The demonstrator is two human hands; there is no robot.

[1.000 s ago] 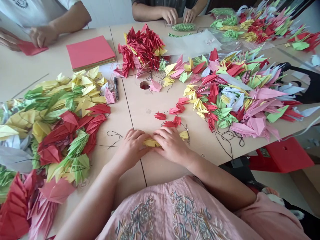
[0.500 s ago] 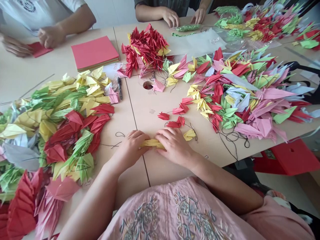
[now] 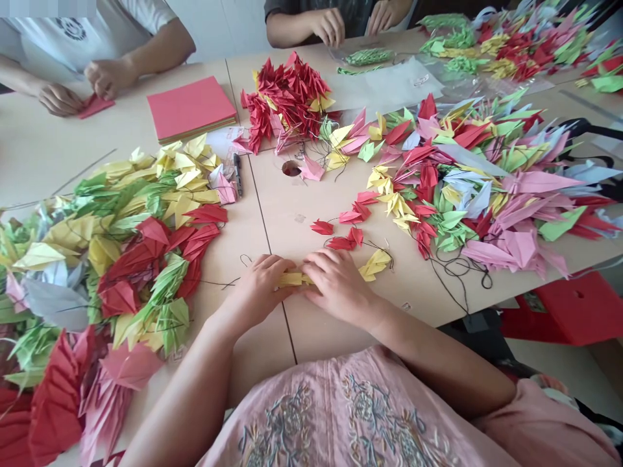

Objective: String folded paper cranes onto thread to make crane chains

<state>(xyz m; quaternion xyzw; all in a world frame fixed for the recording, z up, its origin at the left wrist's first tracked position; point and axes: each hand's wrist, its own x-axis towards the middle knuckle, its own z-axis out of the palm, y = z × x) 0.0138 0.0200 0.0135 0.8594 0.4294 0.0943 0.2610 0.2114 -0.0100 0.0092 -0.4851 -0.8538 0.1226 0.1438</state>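
Note:
Between my hands, close above the table's near edge, is a short row of yellow folded paper cranes [image 3: 291, 279] on a dark cord. My left hand [image 3: 263, 285] has its fingers closed over the row's left end. My right hand [image 3: 335, 280] grips the right end, fingers curled and thumb beneath. More yellow folded paper [image 3: 374, 266] shows just beyond my right hand, with the cord looping past it. To the left, the dark cord [image 3: 219, 283] runs out toward a pile. Small red folded pieces [image 3: 345, 240] lie ahead of my right hand. My fingers hide much of the yellow row.
Heaps of strung paper cranes lie left [image 3: 121, 259] and right [image 3: 487, 175], with a red bunch [image 3: 292, 94] ahead. A stack of red paper [image 3: 192, 107], a pen [image 3: 237, 174] and a table hole [image 3: 291, 168] are visible. Two people's hands [image 3: 104, 81] [image 3: 328, 27] work opposite.
More yellow paper shows to the right of my right hand. The view has shifted slightly. Across the table, the left person's red paper looks narrower, and the other person's hands have moved.

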